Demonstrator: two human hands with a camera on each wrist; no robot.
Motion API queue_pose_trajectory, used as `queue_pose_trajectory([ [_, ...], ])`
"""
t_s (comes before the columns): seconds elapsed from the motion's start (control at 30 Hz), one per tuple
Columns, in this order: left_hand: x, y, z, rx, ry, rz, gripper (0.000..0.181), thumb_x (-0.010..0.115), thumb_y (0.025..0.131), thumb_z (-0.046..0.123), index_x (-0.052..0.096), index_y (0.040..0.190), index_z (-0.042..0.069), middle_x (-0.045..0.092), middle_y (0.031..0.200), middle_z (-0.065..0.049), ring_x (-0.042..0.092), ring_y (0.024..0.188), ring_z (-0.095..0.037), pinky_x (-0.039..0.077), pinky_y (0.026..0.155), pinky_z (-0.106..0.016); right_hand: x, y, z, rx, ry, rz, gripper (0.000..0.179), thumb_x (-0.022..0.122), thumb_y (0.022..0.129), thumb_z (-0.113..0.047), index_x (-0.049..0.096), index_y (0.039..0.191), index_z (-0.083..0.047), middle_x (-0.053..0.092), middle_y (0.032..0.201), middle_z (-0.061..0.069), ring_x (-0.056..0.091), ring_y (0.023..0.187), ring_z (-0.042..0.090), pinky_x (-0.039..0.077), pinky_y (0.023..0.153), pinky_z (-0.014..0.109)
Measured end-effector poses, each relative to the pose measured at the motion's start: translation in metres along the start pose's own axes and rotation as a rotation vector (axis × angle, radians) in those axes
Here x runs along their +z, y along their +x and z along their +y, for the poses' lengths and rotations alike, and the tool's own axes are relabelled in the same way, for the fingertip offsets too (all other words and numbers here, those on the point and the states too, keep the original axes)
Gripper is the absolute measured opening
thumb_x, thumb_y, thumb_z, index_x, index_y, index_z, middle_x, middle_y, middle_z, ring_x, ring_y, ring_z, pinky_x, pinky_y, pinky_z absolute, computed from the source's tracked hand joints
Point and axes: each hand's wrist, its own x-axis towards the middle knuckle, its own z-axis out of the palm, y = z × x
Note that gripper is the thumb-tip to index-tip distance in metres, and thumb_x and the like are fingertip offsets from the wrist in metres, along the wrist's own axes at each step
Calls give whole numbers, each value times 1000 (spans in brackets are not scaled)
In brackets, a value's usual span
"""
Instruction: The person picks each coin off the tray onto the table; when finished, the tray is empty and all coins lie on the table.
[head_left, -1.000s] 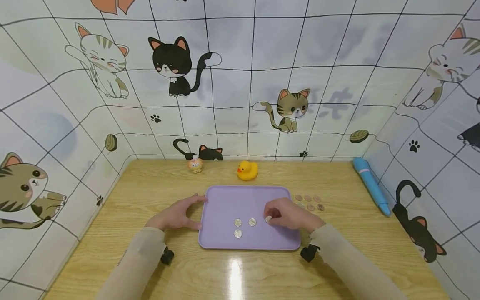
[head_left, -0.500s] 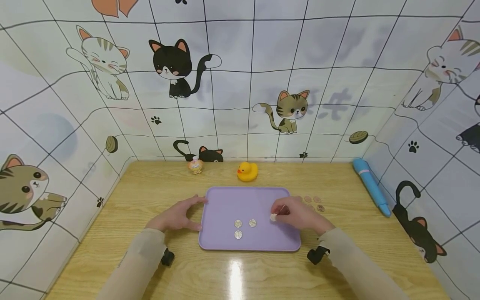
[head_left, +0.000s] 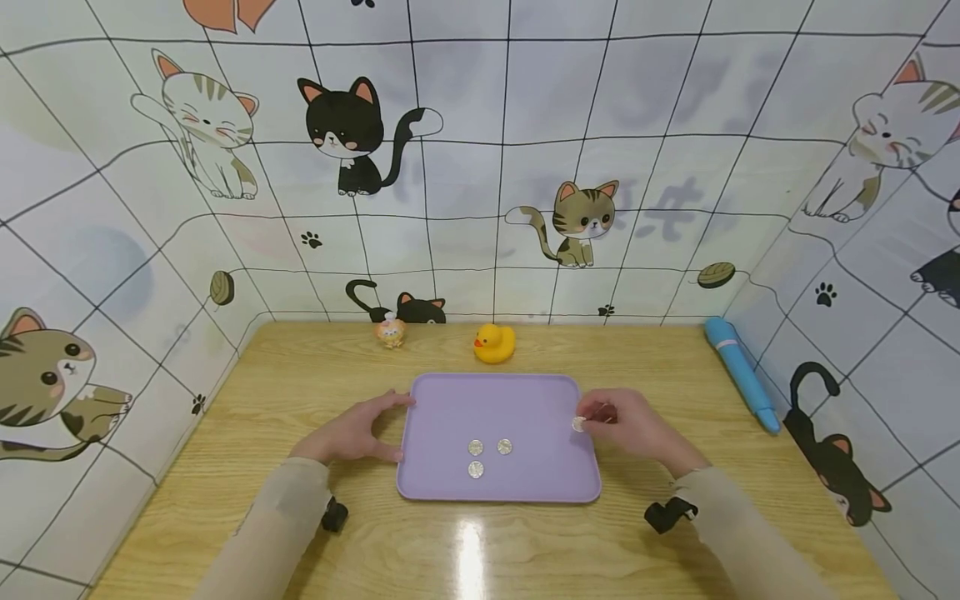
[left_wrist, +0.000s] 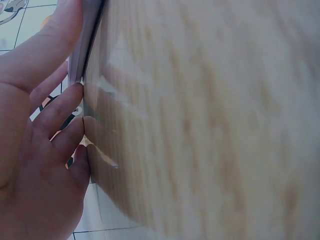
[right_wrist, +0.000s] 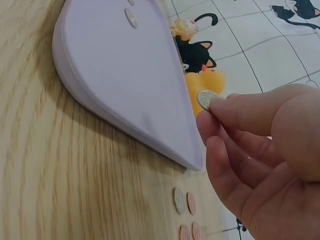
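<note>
My right hand (head_left: 626, 423) pinches a silver coin (right_wrist: 206, 99) between thumb and forefinger, over the purple tray's right edge. Its other fingers are curled; a small glint shows among them, too little to identify. On the purple tray (head_left: 487, 404) lie three silver coins: an upper left coin (head_left: 476, 447), one beside it (head_left: 505, 447), and a lower one (head_left: 476, 470). My left hand (head_left: 358, 429) is spread at the tray's left edge, thumb and forefinger touching the rim. In the right wrist view, a silver coin (right_wrist: 178, 200) and several copper coins (right_wrist: 190, 203) lie on the table beside the tray.
Behind the tray stand a yellow rubber duck (head_left: 494, 343) and a small orange figurine (head_left: 391, 331). A blue pen-shaped object (head_left: 742, 375) lies at the table's right edge. Cat-patterned cloth walls (head_left: 465, 183) close off the back and sides of the wooden table (head_left: 360, 533).
My right hand has moved right from above the tray to its right edge, carrying the pinched coin. It now covers the table coins in the head view. My left hand stays put.
</note>
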Motion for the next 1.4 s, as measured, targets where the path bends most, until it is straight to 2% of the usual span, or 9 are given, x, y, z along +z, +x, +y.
queue_pose_trajectory([
  [0.1, 0, 0, 0, -2, 5, 1, 91, 95, 76, 40, 50, 155, 29, 25, 173, -17, 17, 160, -43, 17, 127, -66, -6, -6, 2, 28, -19, 32, 8, 77, 96, -8, 75, 100, -15, 73, 101, 1, 66, 88, 15, 58, 76, 27],
  [0.27, 0, -1, 1, -6, -5, 0, 91, 95, 76, 39, 51, 155, 28, 26, 173, -16, 17, 160, -42, 16, 127, -65, -12, -14, 10, 36, -44, 66, 8, 76, 95, -5, 74, 97, -13, 76, 114, 11, 68, 93, 16, 59, 77, 27],
  [0.57, 0, -1, 0, -4, -20, 0, 92, 95, 75, 38, 51, 155, 27, 24, 173, -18, 16, 160, -43, 15, 127, -66, -17, -27, 20, 49, -94, 93, 10, 80, 93, -6, 73, 94, -13, 70, 91, -3, 64, 83, 10, 58, 73, 26],
  [0.9, -2, 0, -1, -25, -22, -5, 94, 96, 74, 40, 51, 155, 29, 24, 173, -14, 16, 161, -40, 16, 128, -63, -11, -30, 31, 101, -115, 49, 10, 80, 93, -7, 72, 97, -11, 69, 93, -3, 65, 86, 11, 58, 77, 26],
  [1.2, -2, 0, 1, -8, -10, -7, 93, 95, 76, 40, 50, 156, 27, 25, 173, -17, 16, 160, -43, 16, 127, -65, -4, -27, 34, 55, -153, 49, 11, 81, 91, -5, 72, 94, -11, 68, 87, -5, 62, 80, 6, 57, 72, 24],
  [1.4, -1, 0, 1, -23, -7, -5, 93, 96, 74, 41, 51, 155, 30, 25, 173, -13, 16, 161, -38, 16, 128, -62, -2, -26, 35, 48, -193, 43, 12, 81, 91, -5, 72, 94, -13, 69, 88, -7, 61, 80, 3, 56, 71, 24],
])
